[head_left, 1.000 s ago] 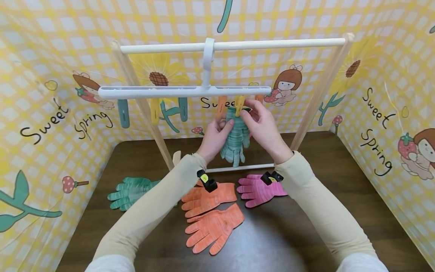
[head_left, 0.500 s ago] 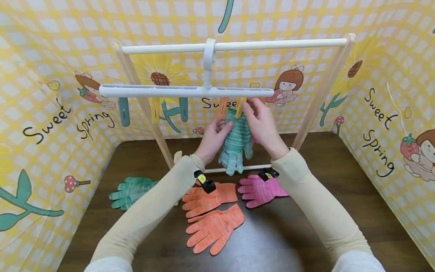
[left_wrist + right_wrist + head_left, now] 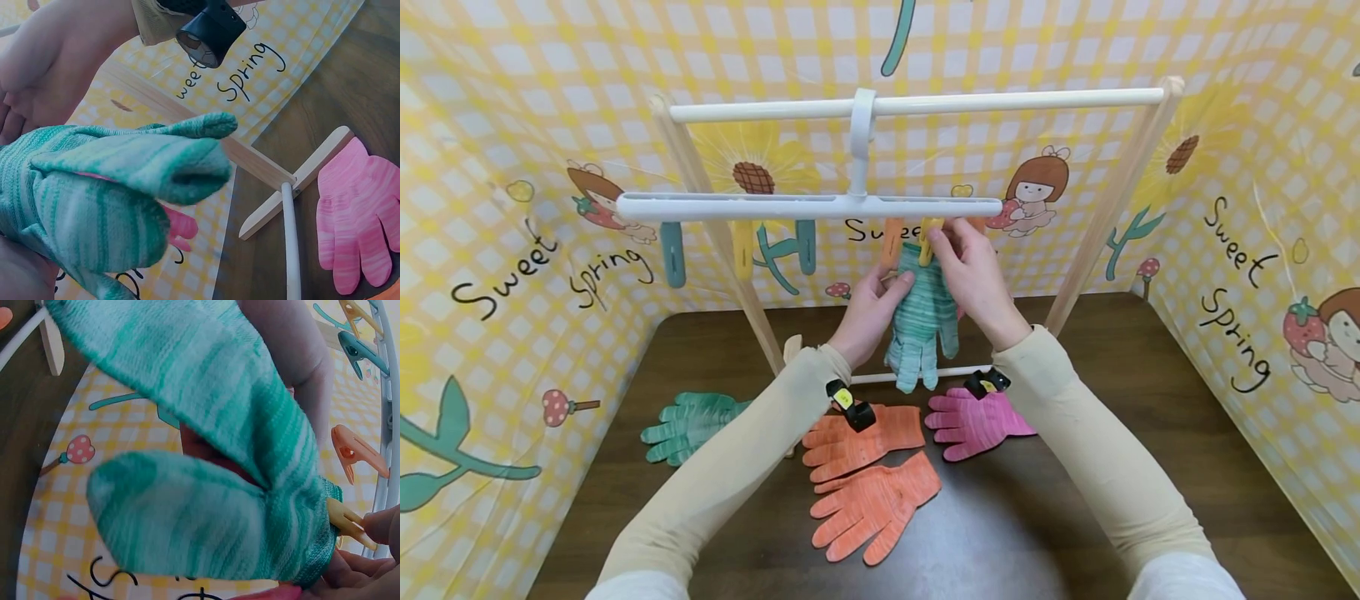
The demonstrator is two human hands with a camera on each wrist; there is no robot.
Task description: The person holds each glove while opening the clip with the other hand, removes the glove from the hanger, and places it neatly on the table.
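Observation:
A green striped knit glove [image 3: 919, 312] hangs fingers down under the white hanger [image 3: 737, 207]. My left hand [image 3: 871, 312] holds it near the cuff, thumb in front. A yellow clothespin [image 3: 931, 242] sits on the cuff; the right wrist view shows this yellow clothespin [image 3: 345, 520] with the cuff in its jaws. My right hand [image 3: 976, 271] pinches its handle end between thumb and fingers. Behind the green glove, part of a pink glove [image 3: 181, 228] shows in the left wrist view. An orange clothespin [image 3: 892, 242] hangs just left of the yellow one.
Teal [image 3: 673, 254] and yellow clothespins [image 3: 742, 250] hang along the hanger's left half. The hanger hooks over a white rod [image 3: 1000, 102] of a wooden rack. On the table lie two orange gloves [image 3: 876, 508], a pink glove [image 3: 973, 423] and a dark green glove [image 3: 688, 425].
The green glove now hangs lower, its fingers swung forward. My right thumb has shifted up to the right side of the yellow clothespin. My left hand stays almost in place.

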